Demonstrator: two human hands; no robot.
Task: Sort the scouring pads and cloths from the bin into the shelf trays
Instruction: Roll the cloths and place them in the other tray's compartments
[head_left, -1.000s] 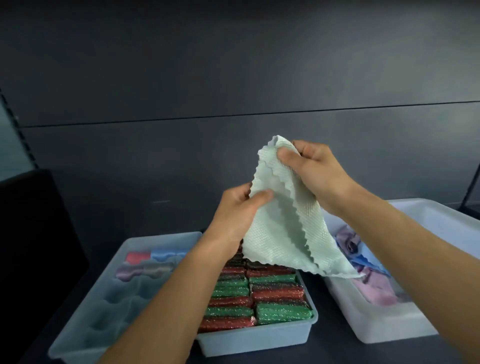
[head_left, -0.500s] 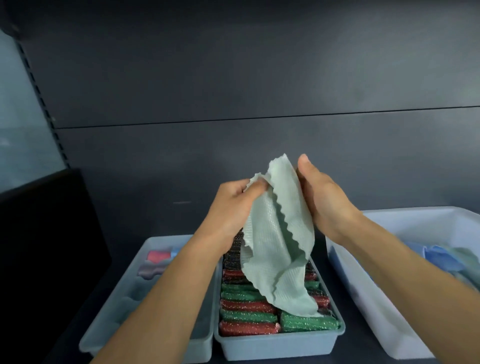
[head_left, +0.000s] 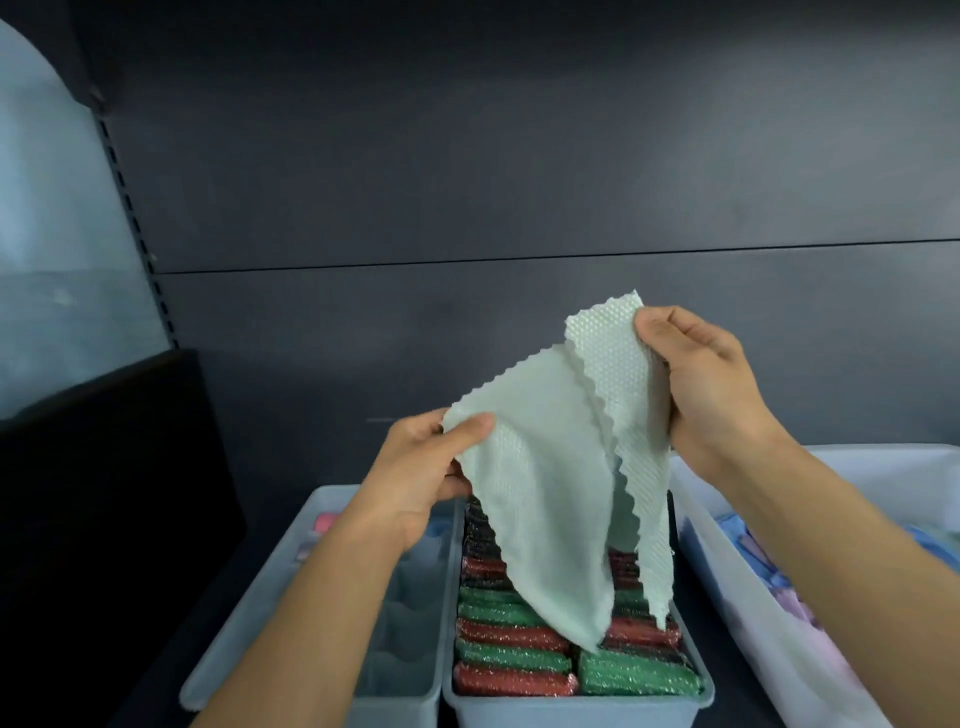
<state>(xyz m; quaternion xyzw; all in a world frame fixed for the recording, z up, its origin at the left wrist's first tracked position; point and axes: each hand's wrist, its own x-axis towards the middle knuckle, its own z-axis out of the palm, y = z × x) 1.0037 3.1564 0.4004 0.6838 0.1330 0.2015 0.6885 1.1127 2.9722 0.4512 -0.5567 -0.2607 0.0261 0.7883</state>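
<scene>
Dark shelf panels (head_left: 519, 182) back three pale trays. Above the middle tray (head_left: 576, 709), packed with red and green scouring pads (head_left: 511, 660), hangs a pale green cloth (head_left: 550, 493). The left hand (head_left: 421, 478) pinches its lower corner, the right hand (head_left: 711, 384) its upper edge. Cloths lie in the right bin (head_left: 727, 571).

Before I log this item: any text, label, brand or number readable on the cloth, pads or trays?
None. No readable text shows anywhere: the green cloth has only a woven texture, and the scouring pads, middle tray, left tray and bin show no label, brand or number.
</scene>
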